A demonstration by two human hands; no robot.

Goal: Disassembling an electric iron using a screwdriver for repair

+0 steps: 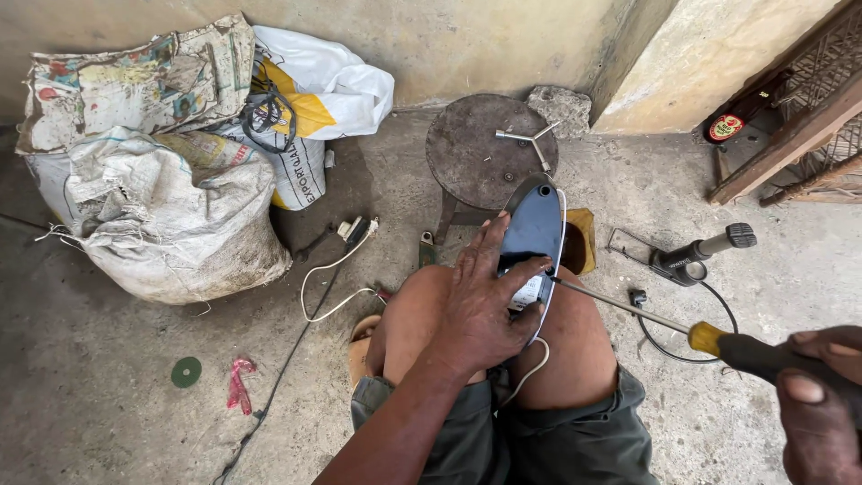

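My left hand (485, 301) presses down on a clothes iron (533, 224) that lies upturned across my knees, its blue-grey soleplate facing up and its tip pointing away from me. My right hand (822, 395), at the lower right, grips the black and yellow handle of a long screwdriver (709, 339). The screwdriver's thin shaft runs left and its tip meets the rear of the iron, beside my left thumb. The iron's white cord (532, 370) hangs down between my legs.
A round metal stool (476, 153) with a three-armed wrench (530, 139) stands ahead. Stuffed sacks (171, 216) lie at the left. A soldering gun (687, 262), a plug with white cable (346, 247), a green disc (186, 371) and a wooden frame (790, 135) sit on the concrete floor.
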